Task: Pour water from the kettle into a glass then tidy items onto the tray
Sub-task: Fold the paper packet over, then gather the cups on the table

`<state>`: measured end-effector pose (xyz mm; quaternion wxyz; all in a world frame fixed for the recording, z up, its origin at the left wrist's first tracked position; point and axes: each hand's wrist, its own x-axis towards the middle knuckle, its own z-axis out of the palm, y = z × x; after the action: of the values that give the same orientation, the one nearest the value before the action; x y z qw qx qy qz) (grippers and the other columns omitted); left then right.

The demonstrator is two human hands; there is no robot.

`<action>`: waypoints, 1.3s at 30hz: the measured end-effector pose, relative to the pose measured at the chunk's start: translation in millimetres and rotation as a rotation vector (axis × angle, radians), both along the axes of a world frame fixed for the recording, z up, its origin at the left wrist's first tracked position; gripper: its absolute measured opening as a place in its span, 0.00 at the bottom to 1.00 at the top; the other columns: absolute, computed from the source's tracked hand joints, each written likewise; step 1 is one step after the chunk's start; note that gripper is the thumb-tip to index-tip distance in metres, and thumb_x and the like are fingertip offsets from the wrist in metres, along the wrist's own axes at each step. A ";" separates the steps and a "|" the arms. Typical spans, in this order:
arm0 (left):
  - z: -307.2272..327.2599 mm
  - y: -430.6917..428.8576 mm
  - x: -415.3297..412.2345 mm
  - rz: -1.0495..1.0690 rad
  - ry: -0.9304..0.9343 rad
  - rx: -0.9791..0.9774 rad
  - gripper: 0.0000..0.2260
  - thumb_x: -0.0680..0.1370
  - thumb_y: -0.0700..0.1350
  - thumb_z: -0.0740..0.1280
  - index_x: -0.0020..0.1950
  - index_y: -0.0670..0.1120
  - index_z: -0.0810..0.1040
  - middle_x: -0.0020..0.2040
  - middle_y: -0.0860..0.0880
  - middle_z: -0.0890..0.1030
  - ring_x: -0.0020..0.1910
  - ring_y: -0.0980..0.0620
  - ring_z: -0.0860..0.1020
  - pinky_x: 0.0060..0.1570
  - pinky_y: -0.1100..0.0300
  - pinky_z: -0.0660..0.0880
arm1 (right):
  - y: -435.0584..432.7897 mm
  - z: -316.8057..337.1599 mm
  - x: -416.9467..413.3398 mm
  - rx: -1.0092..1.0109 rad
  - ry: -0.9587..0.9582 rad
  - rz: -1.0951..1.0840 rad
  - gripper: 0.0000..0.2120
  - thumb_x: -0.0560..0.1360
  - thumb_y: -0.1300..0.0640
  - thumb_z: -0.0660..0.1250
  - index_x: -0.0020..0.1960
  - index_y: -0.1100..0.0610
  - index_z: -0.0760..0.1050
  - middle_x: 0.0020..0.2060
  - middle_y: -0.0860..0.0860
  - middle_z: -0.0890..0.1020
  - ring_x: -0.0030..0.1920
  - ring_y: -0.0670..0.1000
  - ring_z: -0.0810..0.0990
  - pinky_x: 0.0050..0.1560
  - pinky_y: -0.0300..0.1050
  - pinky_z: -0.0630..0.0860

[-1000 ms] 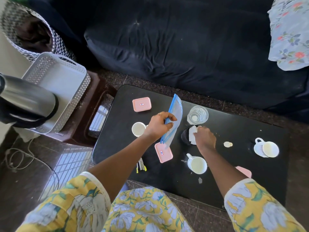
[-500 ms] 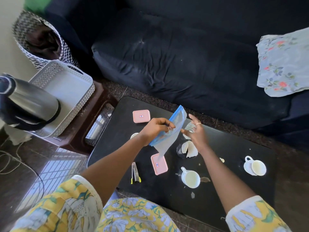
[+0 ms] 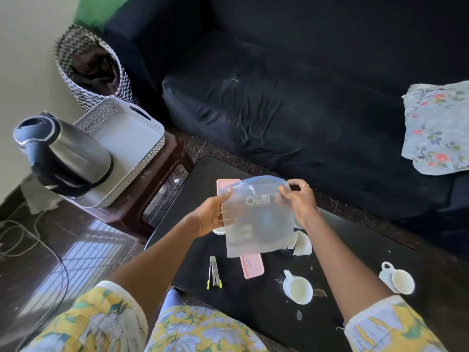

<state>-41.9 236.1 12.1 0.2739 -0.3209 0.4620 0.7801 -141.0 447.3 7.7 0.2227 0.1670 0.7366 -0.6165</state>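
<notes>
1. Head view, hands: the left hand (image 3: 209, 215) and right hand (image 3: 302, 201) are held apart above the black table (image 3: 258, 308). Each pinches an upper side of a clear plastic bag (image 3: 256, 224), which hangs flat between them with its blue-edged top uppermost.
2. Head view, task things: the kettle (image 3: 66, 153) stands at the left, overlapping the near corner of the white tray (image 3: 154, 138) on a brown stool (image 3: 162, 179). Whether it stands in the tray or in front of it cannot be told. The glass cannot be made out behind the bag.
3. Head view, table: one pink lid (image 3: 224, 185) shows behind the bag's top and another (image 3: 252, 266) below it. Tongs (image 3: 214, 274) lie to its left, and two white cups (image 3: 298, 290) (image 3: 398, 279) stand to its right.
</notes>
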 end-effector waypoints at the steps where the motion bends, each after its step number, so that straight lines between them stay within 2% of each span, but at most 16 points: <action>1: -4.0 -2.8 2.2 -0.007 0.014 -0.066 0.17 0.80 0.50 0.61 0.64 0.42 0.75 0.51 0.47 0.81 0.48 0.51 0.80 0.45 0.58 0.77 | -4.5 2.3 0.6 -0.019 -0.018 -0.018 0.14 0.74 0.63 0.70 0.56 0.53 0.72 0.47 0.57 0.80 0.44 0.55 0.81 0.49 0.50 0.80; 3: -10.1 -11.1 3.7 0.043 0.041 -0.145 0.12 0.79 0.39 0.63 0.62 0.39 0.74 0.49 0.47 0.80 0.45 0.52 0.79 0.45 0.59 0.78 | -13.0 5.8 1.4 -0.154 -0.078 0.005 0.24 0.74 0.65 0.69 0.65 0.50 0.66 0.46 0.58 0.80 0.44 0.54 0.81 0.45 0.46 0.79; 6: -9.4 -23.5 4.9 0.225 0.084 -0.154 0.14 0.78 0.35 0.63 0.64 0.39 0.69 0.53 0.44 0.79 0.44 0.51 0.80 0.44 0.58 0.80 | -22.6 5.5 3.4 -0.213 -0.142 0.195 0.29 0.71 0.77 0.65 0.66 0.55 0.67 0.50 0.59 0.77 0.46 0.52 0.79 0.45 0.46 0.78; 8: -6.5 -32.7 6.8 0.298 0.101 -0.169 0.21 0.77 0.33 0.64 0.69 0.39 0.64 0.55 0.44 0.77 0.46 0.49 0.79 0.45 0.55 0.80 | -31.3 4.5 7.7 -0.166 -0.177 0.274 0.29 0.69 0.82 0.62 0.64 0.58 0.69 0.53 0.58 0.75 0.46 0.51 0.78 0.45 0.43 0.78; 10: -8.0 -44.4 11.6 0.283 0.123 -0.185 0.34 0.74 0.28 0.65 0.75 0.44 0.55 0.59 0.41 0.77 0.51 0.46 0.78 0.49 0.51 0.79 | -41.5 2.7 12.1 -0.113 -0.187 0.283 0.29 0.69 0.82 0.62 0.65 0.61 0.69 0.49 0.57 0.78 0.45 0.50 0.78 0.43 0.40 0.79; 13: -7.9 -64.3 21.0 0.140 0.190 -0.219 0.46 0.70 0.22 0.66 0.75 0.57 0.49 0.50 0.44 0.79 0.46 0.48 0.80 0.43 0.56 0.81 | -57.6 0.9 15.2 -0.068 -0.142 0.237 0.25 0.69 0.80 0.65 0.61 0.62 0.71 0.49 0.61 0.79 0.44 0.52 0.79 0.49 0.44 0.77; 15: -9.8 -76.6 25.0 0.073 0.240 -0.326 0.42 0.68 0.21 0.66 0.73 0.54 0.60 0.49 0.46 0.78 0.38 0.57 0.81 0.41 0.64 0.81 | -69.4 -2.2 15.4 -0.012 -0.108 0.224 0.20 0.70 0.78 0.67 0.57 0.61 0.74 0.51 0.61 0.79 0.47 0.55 0.79 0.49 0.44 0.77; 18: -16.0 -94.3 27.2 0.051 0.231 -0.504 0.29 0.67 0.23 0.70 0.65 0.44 0.74 0.55 0.46 0.77 0.32 0.65 0.80 0.43 0.71 0.78 | -88.7 -5.3 16.7 0.107 -0.036 0.237 0.14 0.70 0.74 0.69 0.55 0.67 0.77 0.46 0.56 0.79 0.46 0.52 0.77 0.40 0.33 0.76; 22: -16.7 -114.0 34.9 0.003 0.196 -0.633 0.29 0.67 0.30 0.74 0.66 0.46 0.74 0.56 0.49 0.78 0.34 0.65 0.80 0.46 0.72 0.77 | -110.2 -10.8 18.1 0.191 0.046 0.335 0.07 0.71 0.71 0.70 0.49 0.70 0.79 0.38 0.52 0.79 0.38 0.47 0.75 0.45 0.40 0.72; 25: -15.5 -126.8 39.8 -0.067 0.161 -0.817 0.28 0.68 0.37 0.76 0.66 0.48 0.74 0.56 0.49 0.80 0.40 0.59 0.79 0.47 0.67 0.73 | -126.6 -13.6 21.3 0.260 0.159 0.373 0.03 0.72 0.69 0.69 0.46 0.69 0.80 0.39 0.49 0.75 0.37 0.44 0.74 0.43 0.37 0.71; 28: -16.1 -138.4 45.7 -0.143 0.153 -0.989 0.19 0.71 0.44 0.75 0.61 0.46 0.78 0.52 0.49 0.77 0.48 0.53 0.74 0.48 0.62 0.67 | -144.5 -15.7 25.5 0.223 0.146 0.422 0.05 0.76 0.67 0.66 0.44 0.58 0.77 0.40 0.51 0.80 0.37 0.40 0.78 0.43 0.34 0.72; 30: -19.6 -146.4 50.5 -0.182 0.150 -1.066 0.12 0.74 0.47 0.72 0.54 0.44 0.80 0.49 0.47 0.73 0.49 0.50 0.72 0.46 0.61 0.65 | -155.5 -24.6 26.7 0.262 0.163 0.457 0.08 0.76 0.62 0.67 0.41 0.52 0.76 0.43 0.55 0.83 0.40 0.48 0.80 0.46 0.42 0.76; 32: -24.3 -155.0 56.4 -0.161 0.083 -1.072 0.10 0.75 0.50 0.69 0.43 0.43 0.77 0.46 0.47 0.69 0.47 0.50 0.69 0.44 0.60 0.63 | -166.0 -34.2 27.7 0.317 0.192 0.438 0.06 0.75 0.57 0.68 0.41 0.49 0.77 0.45 0.58 0.84 0.46 0.56 0.81 0.48 0.49 0.76; 34: -33.2 -162.5 63.3 -0.094 0.028 -0.994 0.13 0.76 0.51 0.68 0.40 0.41 0.76 0.45 0.47 0.70 0.46 0.50 0.70 0.42 0.59 0.64 | -176.7 -37.8 32.2 0.272 0.175 0.359 0.03 0.75 0.58 0.68 0.46 0.51 0.78 0.43 0.56 0.82 0.46 0.56 0.79 0.48 0.46 0.74; 36: -43.0 -166.9 70.2 0.020 -0.022 -0.855 0.11 0.78 0.50 0.65 0.42 0.43 0.76 0.44 0.48 0.75 0.44 0.49 0.73 0.41 0.57 0.68 | -187.2 -42.5 38.9 0.223 0.125 0.320 0.08 0.76 0.60 0.67 0.55 0.57 0.78 0.41 0.54 0.79 0.46 0.57 0.78 0.51 0.47 0.74; 39: -58.6 -166.1 78.4 0.187 -0.121 -0.754 0.12 0.81 0.52 0.58 0.48 0.44 0.71 0.44 0.46 0.75 0.44 0.48 0.73 0.46 0.55 0.70 | -196.0 -56.6 51.2 0.150 -0.076 0.391 0.24 0.74 0.59 0.70 0.67 0.52 0.69 0.49 0.65 0.80 0.52 0.62 0.79 0.58 0.56 0.74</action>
<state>36.5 70.0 -46.5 0.0910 -0.4850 0.6679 0.5572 -89.7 251.4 -48.9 0.3526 0.0604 0.7897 -0.4984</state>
